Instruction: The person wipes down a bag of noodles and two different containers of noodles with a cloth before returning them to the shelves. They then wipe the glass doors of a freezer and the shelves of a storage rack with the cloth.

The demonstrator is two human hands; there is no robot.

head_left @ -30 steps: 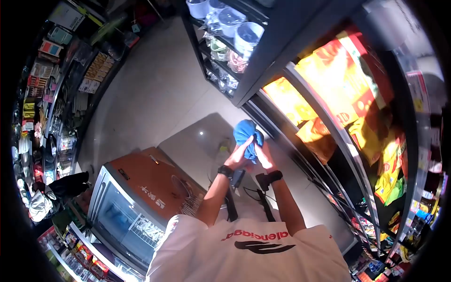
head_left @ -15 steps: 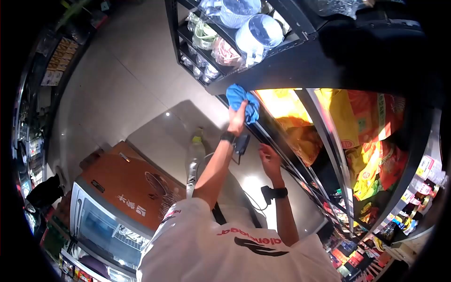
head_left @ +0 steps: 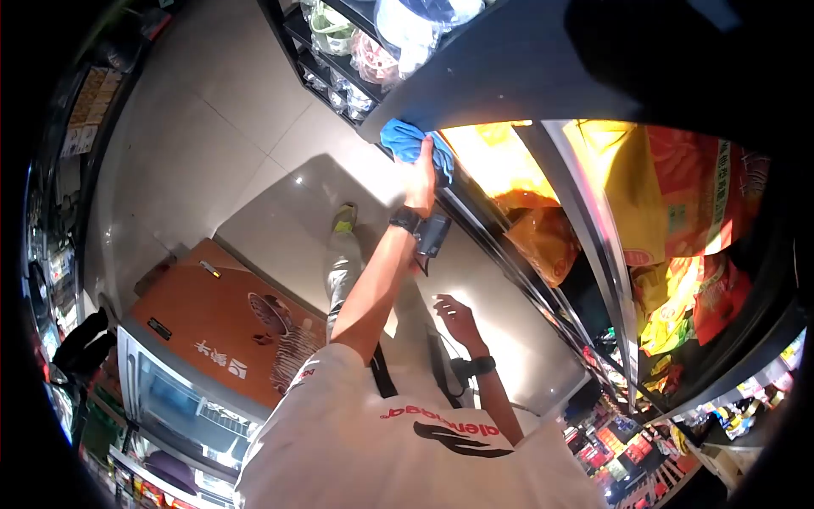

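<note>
Left hand [head_left: 420,182] raised toward 12 o'clock, fingers closed around a bunched blue cloth [head_left: 405,140] and pressing it against the top corner of the lit display cabinet [head_left: 517,93], where the dark upper frame meets the glass door. Right hand [head_left: 458,316] hanging free below, about 5 o'clock from the cloth, fingers loosely spread and holding nothing. Dark bands with small devices on both wrists; cables trailing down from them toward the body. Bright yellow and red snack bags [head_left: 670,204] packed behind the glass at 3 o'clock of the cloth. A rack of wrapped bowls and containers [head_left: 373,38] at 11 o'clock, just beside the cabinet's corner. An orange-topped chest freezer [head_left: 216,318] at 8 o'clock, close by the left leg, on a pale tiled floor [head_left: 195,127].

Likely risks, as judgement: with the arm at full stretch, a slip of the cloth off the frame edge, or a loosened hold dropping it to the floor. A wide sweep toward 11 o'clock could knock the wrapped containers. The dangling cables could snag on the door edge during a stroke. Leaning further could bring the hip against the freezer.
</note>
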